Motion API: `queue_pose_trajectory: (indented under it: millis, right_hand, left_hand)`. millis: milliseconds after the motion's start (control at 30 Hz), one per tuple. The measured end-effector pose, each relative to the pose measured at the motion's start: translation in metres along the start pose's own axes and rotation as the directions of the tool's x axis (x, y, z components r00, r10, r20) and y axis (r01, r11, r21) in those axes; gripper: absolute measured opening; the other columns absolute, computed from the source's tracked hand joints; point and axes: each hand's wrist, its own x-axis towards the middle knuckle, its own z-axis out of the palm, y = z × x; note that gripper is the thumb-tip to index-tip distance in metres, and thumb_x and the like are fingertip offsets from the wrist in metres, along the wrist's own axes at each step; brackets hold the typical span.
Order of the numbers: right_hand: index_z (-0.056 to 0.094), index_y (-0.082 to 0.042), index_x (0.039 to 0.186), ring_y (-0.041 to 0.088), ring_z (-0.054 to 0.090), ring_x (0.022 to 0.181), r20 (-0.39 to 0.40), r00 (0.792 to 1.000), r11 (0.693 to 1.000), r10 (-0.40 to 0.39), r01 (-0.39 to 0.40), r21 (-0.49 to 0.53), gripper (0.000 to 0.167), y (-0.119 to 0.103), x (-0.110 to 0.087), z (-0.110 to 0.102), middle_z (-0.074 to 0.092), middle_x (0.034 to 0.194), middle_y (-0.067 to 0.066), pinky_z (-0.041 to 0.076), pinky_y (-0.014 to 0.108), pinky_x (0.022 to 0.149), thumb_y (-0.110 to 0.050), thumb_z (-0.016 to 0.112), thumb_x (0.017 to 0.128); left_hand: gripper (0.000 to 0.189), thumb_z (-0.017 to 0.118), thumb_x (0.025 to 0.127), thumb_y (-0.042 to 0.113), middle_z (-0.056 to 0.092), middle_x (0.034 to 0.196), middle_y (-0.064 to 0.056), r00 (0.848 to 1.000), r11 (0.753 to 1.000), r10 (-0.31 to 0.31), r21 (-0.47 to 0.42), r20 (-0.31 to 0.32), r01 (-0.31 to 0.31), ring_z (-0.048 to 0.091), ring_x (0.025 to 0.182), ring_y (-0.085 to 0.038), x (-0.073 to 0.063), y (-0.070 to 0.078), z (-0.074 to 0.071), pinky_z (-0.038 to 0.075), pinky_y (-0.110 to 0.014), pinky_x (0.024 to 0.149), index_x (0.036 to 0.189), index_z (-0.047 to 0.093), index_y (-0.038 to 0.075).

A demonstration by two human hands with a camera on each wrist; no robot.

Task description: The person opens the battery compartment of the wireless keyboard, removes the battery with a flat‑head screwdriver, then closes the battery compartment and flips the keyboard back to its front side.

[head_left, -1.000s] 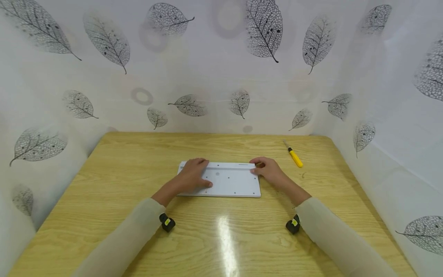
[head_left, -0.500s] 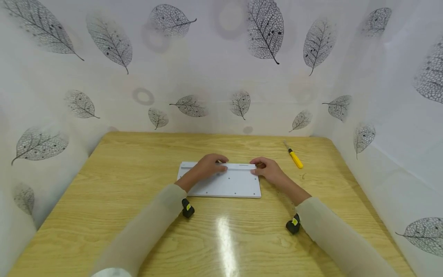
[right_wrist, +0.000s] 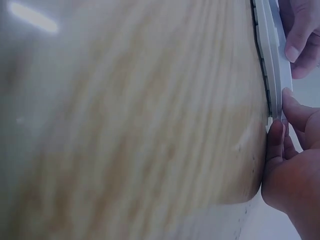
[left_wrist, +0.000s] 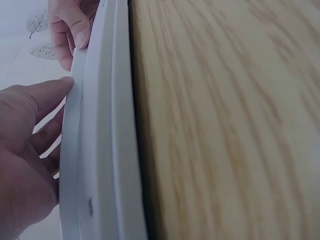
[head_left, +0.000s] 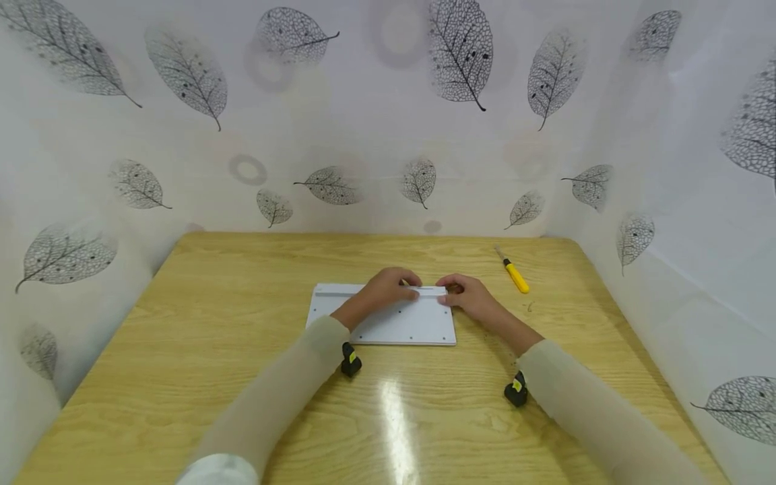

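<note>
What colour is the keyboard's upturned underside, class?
Its underside is white, clearest in the head view.

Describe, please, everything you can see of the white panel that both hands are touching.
The white panel is rectangular and plastic-looking, its upper face dotted with small dark spots, with a raised strip along the far edge. Key-like blocks underneath suggest a face-down keyboard. It lies on the table; the left hand holds the strip, the right hand the far right corner.

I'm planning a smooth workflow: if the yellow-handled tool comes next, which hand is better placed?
Probably the right hand. It is nearer the yellow-handled tool, which lies beyond it to the right; the left hand touches the white panel farther left.
</note>
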Motion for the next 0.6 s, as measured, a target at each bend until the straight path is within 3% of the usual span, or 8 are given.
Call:
queue_pose_trajectory:
  millis: [600]
  right_hand:
    - [0.063, -0.008, 0.128, 0.023, 0.051, 0.093, 0.026, 1.0, 1.0, -0.015, 0.015, -0.005, 0.036, -0.002, 0.001, -0.001, 0.063, 0.112, 0.011, 0.043, 0.034, 0.084, -0.02, 0.071, 0.095]
  left_hand:
    - [0.025, 0.069, 0.096, 0.024, 0.07, 0.117, -0.001, 0.999, 0.999, -0.02, 0.043, 0.029, 0.019, 0.062, 0.107, -0.017, -0.001, 0.012, 0.001, 0.05, -0.037, 0.095, 0.119, 0.074, 0.017]
